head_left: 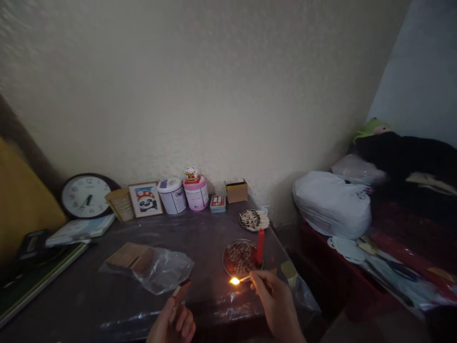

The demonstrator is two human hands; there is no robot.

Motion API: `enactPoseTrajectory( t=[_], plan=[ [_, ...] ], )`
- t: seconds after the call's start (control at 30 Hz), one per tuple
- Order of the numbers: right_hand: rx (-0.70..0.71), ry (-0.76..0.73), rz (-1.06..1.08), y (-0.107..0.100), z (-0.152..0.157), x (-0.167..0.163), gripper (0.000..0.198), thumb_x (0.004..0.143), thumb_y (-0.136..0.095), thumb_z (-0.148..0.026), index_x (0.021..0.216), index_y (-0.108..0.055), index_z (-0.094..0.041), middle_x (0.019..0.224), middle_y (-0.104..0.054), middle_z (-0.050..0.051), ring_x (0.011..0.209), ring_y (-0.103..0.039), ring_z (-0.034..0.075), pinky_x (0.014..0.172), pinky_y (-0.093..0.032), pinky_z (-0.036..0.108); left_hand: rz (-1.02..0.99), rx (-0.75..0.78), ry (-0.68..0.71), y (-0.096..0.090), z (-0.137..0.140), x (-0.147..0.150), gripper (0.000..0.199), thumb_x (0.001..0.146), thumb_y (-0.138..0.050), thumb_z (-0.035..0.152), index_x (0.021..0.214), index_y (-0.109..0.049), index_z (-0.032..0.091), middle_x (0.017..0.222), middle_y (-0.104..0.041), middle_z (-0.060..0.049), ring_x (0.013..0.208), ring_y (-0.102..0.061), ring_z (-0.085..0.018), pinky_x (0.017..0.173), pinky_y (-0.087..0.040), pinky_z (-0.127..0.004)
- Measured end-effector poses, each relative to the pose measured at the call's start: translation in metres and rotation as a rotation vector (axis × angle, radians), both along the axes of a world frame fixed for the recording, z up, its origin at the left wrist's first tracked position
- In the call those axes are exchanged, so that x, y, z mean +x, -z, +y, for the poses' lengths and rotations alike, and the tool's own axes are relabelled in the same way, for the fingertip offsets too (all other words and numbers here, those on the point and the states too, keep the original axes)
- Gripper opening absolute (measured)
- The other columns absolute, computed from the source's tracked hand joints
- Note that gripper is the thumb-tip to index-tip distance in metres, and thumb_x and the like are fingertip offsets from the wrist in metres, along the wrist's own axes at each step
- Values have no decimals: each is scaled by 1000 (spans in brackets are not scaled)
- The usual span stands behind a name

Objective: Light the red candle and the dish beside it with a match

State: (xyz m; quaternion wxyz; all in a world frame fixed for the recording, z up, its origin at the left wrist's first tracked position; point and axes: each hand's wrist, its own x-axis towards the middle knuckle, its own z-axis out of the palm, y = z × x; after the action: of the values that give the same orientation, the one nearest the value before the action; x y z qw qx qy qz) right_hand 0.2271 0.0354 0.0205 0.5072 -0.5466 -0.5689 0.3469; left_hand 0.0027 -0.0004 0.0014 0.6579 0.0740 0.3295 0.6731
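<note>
My right hand (pixel 274 297) pinches a burning match (pixel 241 279) whose flame glows at its left tip, just in front of a round dish (pixel 238 259) holding burnt matches. A red candle (pixel 260 246) stands upright at the dish's right edge, unlit. My left hand (pixel 173 324) holds a small matchbox (pixel 181 290) near the table's front edge. A second dish (pixel 254 220) of unused matches lies farther back.
A dark table (pixel 107 295) carries a clear plastic bag (pixel 160 271) with wooden sticks, a clock (pixel 85 195), a framed panda picture (pixel 146 200), two jars (pixel 183 194), a small carton (pixel 236 191). A bed with a white bag (pixel 332 205) lies right.
</note>
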Motion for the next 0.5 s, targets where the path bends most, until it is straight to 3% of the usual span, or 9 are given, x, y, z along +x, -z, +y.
enactPoseTrajectory(
  t=[0.17,0.3,0.5],
  plan=[
    [14,51,21,-2,3,4,28,82,-53,-39,66,-66,-19,63,-66,3,63,-63,19,57,-49,22,23,-13,-46,-7,-1,5,45,43,-87,34,36,-46,18,33,-43,6,30,-38,-6,33,-32,-21],
    [56,57,-18,-6,4,6,28,83,-51,-36,66,-67,-20,61,-66,3,60,-62,18,58,-51,23,-3,-23,-80,-6,-1,2,44,45,-86,35,37,-46,18,34,-43,6,31,-39,-6,33,-34,-21],
    [104,127,-71,-3,6,9,25,82,-55,-37,69,-70,-21,58,-67,1,55,-64,17,52,-52,20,-1,-8,-33,-4,1,1,47,45,-86,37,37,-43,19,34,-43,6,31,-38,-6,33,-34,-21]
  ],
)
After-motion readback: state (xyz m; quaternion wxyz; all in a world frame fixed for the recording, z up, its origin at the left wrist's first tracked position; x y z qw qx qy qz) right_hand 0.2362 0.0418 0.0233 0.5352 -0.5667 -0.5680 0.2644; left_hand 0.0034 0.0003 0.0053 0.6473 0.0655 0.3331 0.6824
